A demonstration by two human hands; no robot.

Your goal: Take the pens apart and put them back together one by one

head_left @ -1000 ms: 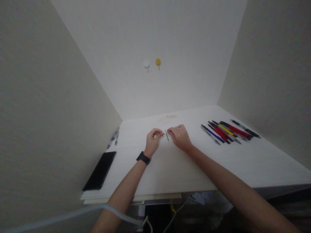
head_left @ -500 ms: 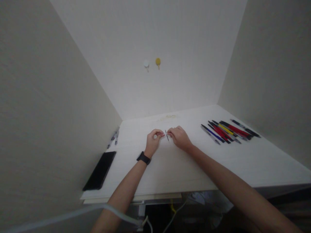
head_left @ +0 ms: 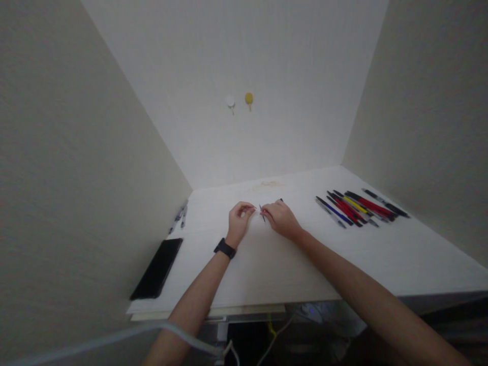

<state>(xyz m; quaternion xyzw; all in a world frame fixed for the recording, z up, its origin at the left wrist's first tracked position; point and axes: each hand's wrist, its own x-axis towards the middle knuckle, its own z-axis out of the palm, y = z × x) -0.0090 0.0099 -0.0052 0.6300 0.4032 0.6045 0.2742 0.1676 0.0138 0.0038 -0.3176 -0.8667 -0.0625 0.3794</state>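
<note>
My left hand [head_left: 240, 217], with a black watch [head_left: 225, 248] on the wrist, has thumb and forefinger pinched together above the white table. Whatever is between those fingertips is too small to name. Just to the right, my right hand [head_left: 281, 217] is closed, its fingertips pointing at the left hand across a narrow gap. A thin dark stick, like a pen refill [head_left: 263, 217], shows at the right fingertips; I cannot tell if it is gripped or lies under them. A small black end [head_left: 281, 200] pokes out behind the right knuckles; the rest is hidden.
Several pens [head_left: 354, 207] in black, red, blue and yellow lie at the right of the table [head_left: 290, 269]. A black flat device [head_left: 158, 269] lies at the left edge, with a few clear pens [head_left: 179, 216] behind it. A pale cable [head_left: 183, 333] crosses below the front edge.
My fingertips have parted slightly: the left ones drew back a little to the left. The right hand's fingers have shifted slightly, and a black end shows more plainly behind its knuckles.
</note>
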